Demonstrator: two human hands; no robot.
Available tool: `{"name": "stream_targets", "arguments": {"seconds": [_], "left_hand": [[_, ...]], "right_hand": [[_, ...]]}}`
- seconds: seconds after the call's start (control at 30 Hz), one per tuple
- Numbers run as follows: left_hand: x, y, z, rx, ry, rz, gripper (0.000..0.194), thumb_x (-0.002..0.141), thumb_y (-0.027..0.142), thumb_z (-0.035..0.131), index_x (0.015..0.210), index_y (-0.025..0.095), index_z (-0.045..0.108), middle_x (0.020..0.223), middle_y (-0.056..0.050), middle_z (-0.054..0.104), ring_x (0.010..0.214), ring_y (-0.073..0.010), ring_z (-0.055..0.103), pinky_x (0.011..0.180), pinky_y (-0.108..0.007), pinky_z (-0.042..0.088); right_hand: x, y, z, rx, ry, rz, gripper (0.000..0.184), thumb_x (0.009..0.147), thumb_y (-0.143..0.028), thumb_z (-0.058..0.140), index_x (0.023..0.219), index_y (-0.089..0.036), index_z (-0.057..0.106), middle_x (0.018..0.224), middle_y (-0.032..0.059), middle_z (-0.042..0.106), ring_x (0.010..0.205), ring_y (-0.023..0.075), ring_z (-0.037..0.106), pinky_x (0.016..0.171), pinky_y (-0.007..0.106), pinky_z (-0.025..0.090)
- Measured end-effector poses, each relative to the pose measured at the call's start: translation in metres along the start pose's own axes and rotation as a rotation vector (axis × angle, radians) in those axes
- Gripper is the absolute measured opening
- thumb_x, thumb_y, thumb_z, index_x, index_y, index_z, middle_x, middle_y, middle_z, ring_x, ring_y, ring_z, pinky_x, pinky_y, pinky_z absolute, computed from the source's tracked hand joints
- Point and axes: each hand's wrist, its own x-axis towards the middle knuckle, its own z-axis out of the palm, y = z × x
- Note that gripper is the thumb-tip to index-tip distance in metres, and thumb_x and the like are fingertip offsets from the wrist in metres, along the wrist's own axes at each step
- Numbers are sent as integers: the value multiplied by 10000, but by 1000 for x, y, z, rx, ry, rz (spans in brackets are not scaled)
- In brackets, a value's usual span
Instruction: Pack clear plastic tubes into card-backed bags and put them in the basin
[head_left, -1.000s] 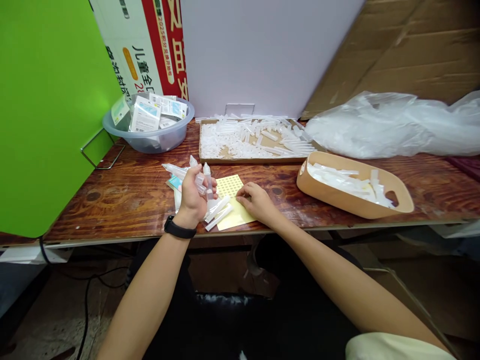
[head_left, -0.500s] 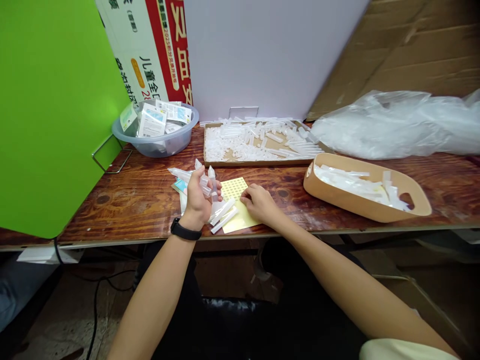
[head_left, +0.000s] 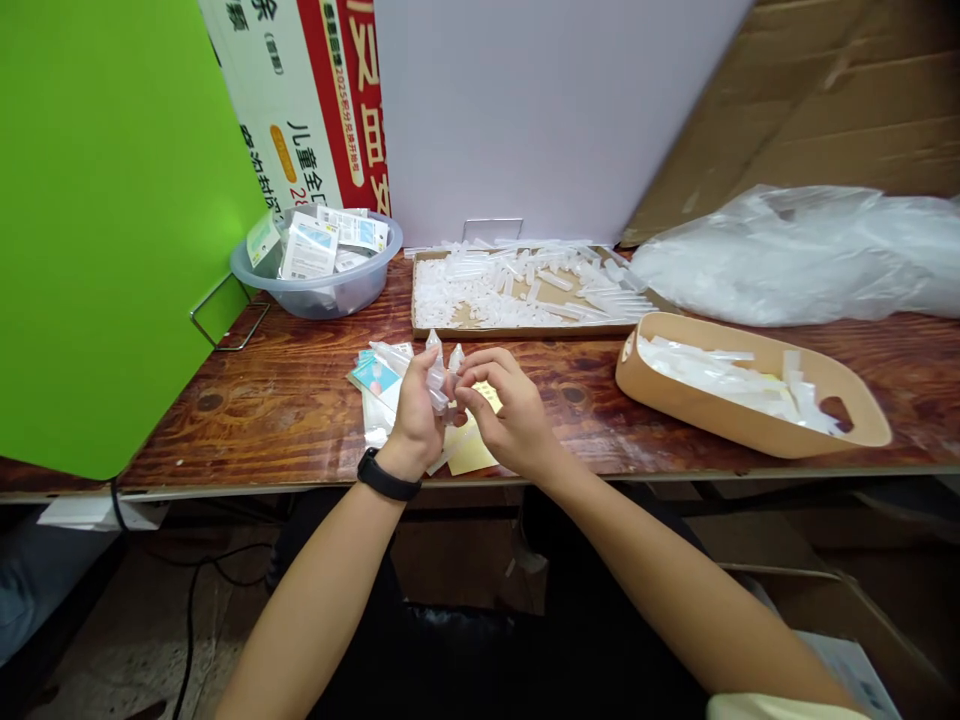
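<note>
1. Head view, left hand: the left hand [head_left: 418, 420] grips several clear bottles [head_left: 436, 378] in a loose bundle, above the front edge of the bench [head_left: 217, 425]. Their pointed tips fan out past the fingers, probably so that each can be reached singly.
2. Head view, right hand: the right hand [head_left: 517, 415] has its fingers bent and thumb drawn in, right beside the rightmost bottle. Whether they pinch anything is unclear; anything between the fingertips is too small to make out.
3. A yellow sheet [head_left: 474, 458] lies by the bench's front edge, under the hands, seemingly put there for a short reach. The right hand covers much of it, and only a few of its dots show.
4. Flat packets [head_left: 377, 410] lie left of the left hand, which hides their right side. Pale pieces below the hands blur into the sheet.
5. Toward the back edge, the bowl [head_left: 322, 300] of packets and the cardboard tray [head_left: 517, 331] of plastic pieces sit clear of the working spot, likely as stock. The tan basket [head_left: 720, 425] stands nearer the front edge, to the right; its lower contents are hidden.
6. The plastic bag [head_left: 795, 265] is cut off at the right.
</note>
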Motion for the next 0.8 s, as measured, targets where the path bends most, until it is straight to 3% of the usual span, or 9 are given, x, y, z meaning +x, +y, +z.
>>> {"name": "stream_targets", "arguments": {"seconds": [0.13,0.43,0.6,0.8], "left_hand": [[-2,-8,3,-43,0,25,271,760,430,577,690,172,534,555,42,466,436,-62,419,435,-194,319],[-4,-5,4,-129,52,-58,311,801,442,549,654,176,486,525,40,424,432,-70,425,434,-191,315],[-6,-7,6,-134,22,-74,303,791,440,553,673,166,503,539,40,432,431,-61,404,422,-203,278],[-7,-8,4,-91,11,-100,289,770,446,530,665,181,479,549,39,467,432,-67,393,436,-223,274]], "right_hand": [[2,2,6,-12,-1,-26,108,862,-131,528,784,-206,527,904,62,589,903,216,552,814,403,429],[2,3,10,8,16,-57,96,863,-149,518,787,-207,511,853,49,585,858,198,553,788,377,414],[1,4,13,-28,61,-57,91,863,-161,527,785,-204,509,850,46,587,843,199,552,766,369,404],[1,1,13,-3,76,16,83,840,-163,553,790,-216,512,850,39,580,842,200,552,754,362,421]]}}
